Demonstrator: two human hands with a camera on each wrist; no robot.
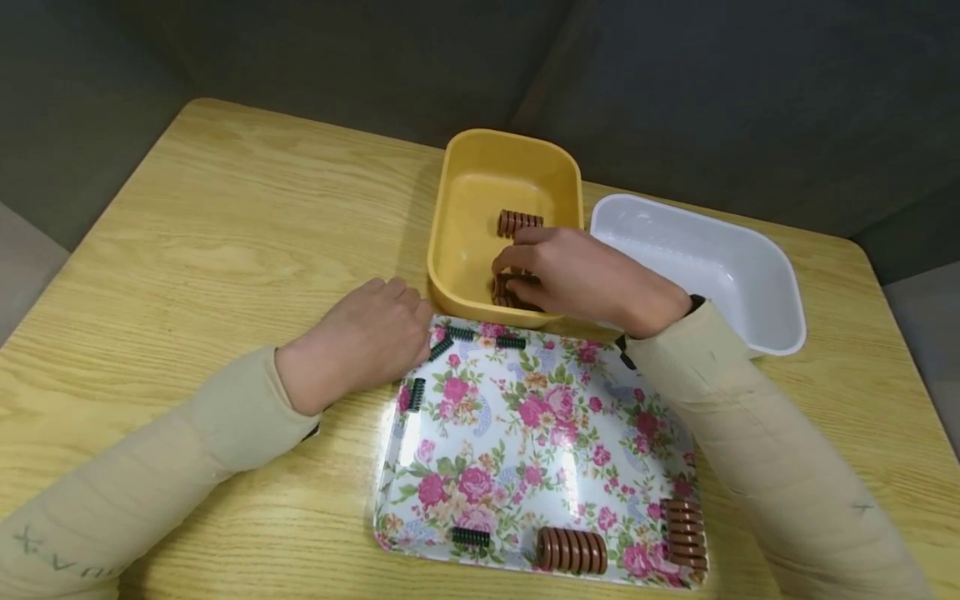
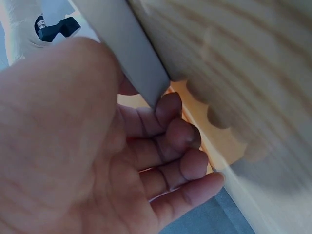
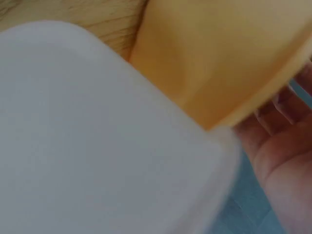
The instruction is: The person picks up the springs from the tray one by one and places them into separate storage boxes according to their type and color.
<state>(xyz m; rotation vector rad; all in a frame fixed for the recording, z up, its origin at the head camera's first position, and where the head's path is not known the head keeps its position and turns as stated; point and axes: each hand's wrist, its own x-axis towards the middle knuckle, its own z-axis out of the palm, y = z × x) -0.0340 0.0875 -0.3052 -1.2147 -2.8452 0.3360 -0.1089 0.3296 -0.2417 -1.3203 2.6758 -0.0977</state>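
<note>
My right hand (image 1: 573, 271) reaches over the near right rim of the yellow bin (image 1: 468, 212). Its thumb and fingers pinch a brown coil spring (image 1: 501, 292), partly hidden by the hand, low in the bin. Another brown coil spring (image 1: 519, 222) lies farther back inside. In the right wrist view, the bin wall hides the fingertips. At the far left corner of the flowered tray (image 1: 510, 450), my left hand (image 1: 367, 342) grips the edge. The left wrist view shows its fingers curled at the tray's pale edge (image 2: 129, 46).
A white bin (image 1: 675, 242) stands right of the yellow one. Several small dark green springs (image 1: 417, 395) lie along the tray's left and far sides, with another green spring (image 1: 471, 537) at its near edge. Large brown springs (image 1: 572, 551) lie at the tray's near right.
</note>
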